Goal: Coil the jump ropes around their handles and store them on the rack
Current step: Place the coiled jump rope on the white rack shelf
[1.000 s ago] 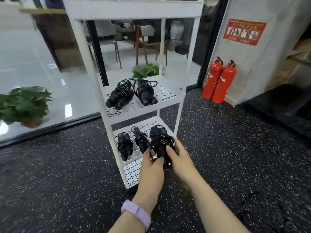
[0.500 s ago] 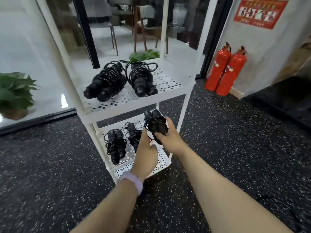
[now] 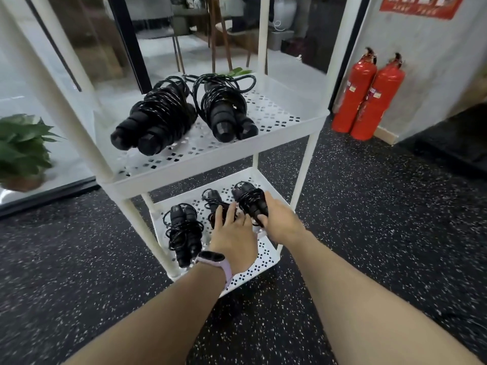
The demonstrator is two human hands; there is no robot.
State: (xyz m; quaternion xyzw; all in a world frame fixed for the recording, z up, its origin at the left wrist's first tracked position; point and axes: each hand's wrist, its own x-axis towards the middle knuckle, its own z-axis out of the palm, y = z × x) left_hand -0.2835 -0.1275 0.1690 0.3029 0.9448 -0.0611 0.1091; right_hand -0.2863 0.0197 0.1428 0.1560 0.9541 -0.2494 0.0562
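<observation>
A white rack holds black coiled jump ropes on two perforated shelves. On the lower shelf, my right hand grips a coiled jump rope at the shelf's right side. My left hand lies beside it with straight fingers that touch the middle coiled rope. A third coiled rope lies at the shelf's left. Two thicker coiled ropes rest on the upper shelf.
Two red fire extinguishers stand against the wall at the right. A potted plant sits behind glass at the left. Dark speckled floor surrounds the rack. Chairs stand beyond the glass.
Both hands carried the coiled rope forward and down onto the lower shelf's right side. My left hand came off it and now touches the middle rope. The view moved closer.
</observation>
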